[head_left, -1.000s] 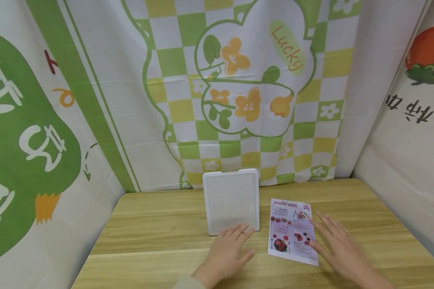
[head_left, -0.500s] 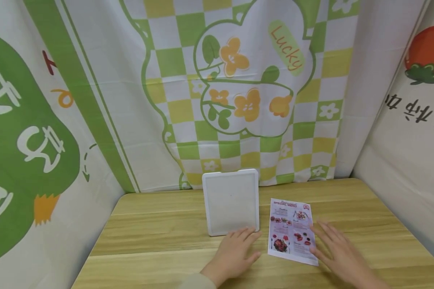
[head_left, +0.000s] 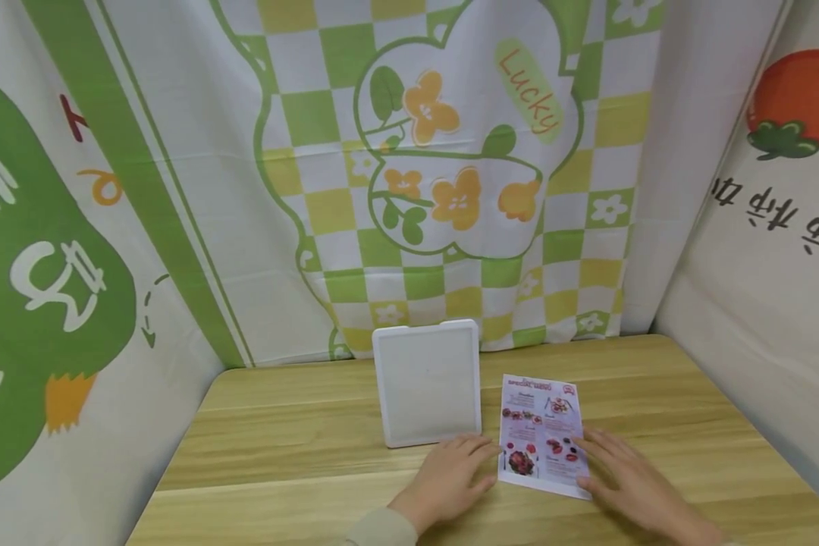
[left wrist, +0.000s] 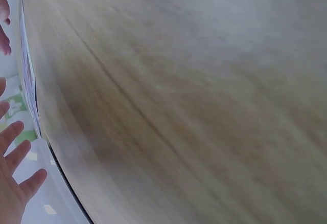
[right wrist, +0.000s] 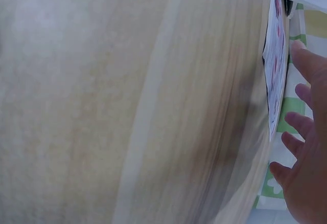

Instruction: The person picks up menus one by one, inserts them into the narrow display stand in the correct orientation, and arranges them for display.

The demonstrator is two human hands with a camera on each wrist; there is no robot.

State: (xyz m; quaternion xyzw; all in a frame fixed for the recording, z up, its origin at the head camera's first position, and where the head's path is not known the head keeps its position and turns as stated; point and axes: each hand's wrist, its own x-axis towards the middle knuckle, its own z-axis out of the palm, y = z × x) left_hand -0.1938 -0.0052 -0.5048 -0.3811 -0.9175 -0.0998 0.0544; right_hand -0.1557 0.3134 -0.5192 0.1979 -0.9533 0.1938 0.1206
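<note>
A printed menu sheet (head_left: 541, 425) with food pictures lies flat on the wooden table. To its left a white-framed panel (head_left: 428, 387) stands leaning slightly, its pale face plain. My left hand (head_left: 450, 479) is low in front of the panel, fingers stretched toward the menu's lower left edge. My right hand (head_left: 629, 478) is at the menu's right edge, fingertips over or touching it; contact cannot be told. Neither hand grips anything. In the left wrist view my left hand (left wrist: 15, 178) has spread fingers. The right wrist view has my right hand (right wrist: 306, 137) with its fingers apart.
The wooden table (head_left: 280, 432) ends at the back against a green and yellow checked cloth (head_left: 444, 280). Printed fabric walls, one with a tomato (head_left: 798, 102), close in both sides.
My left hand has moved right, away from the panel toward the menu. My right hand has come slightly nearer the table's front along the menu's right edge. The head view has turned slightly right.
</note>
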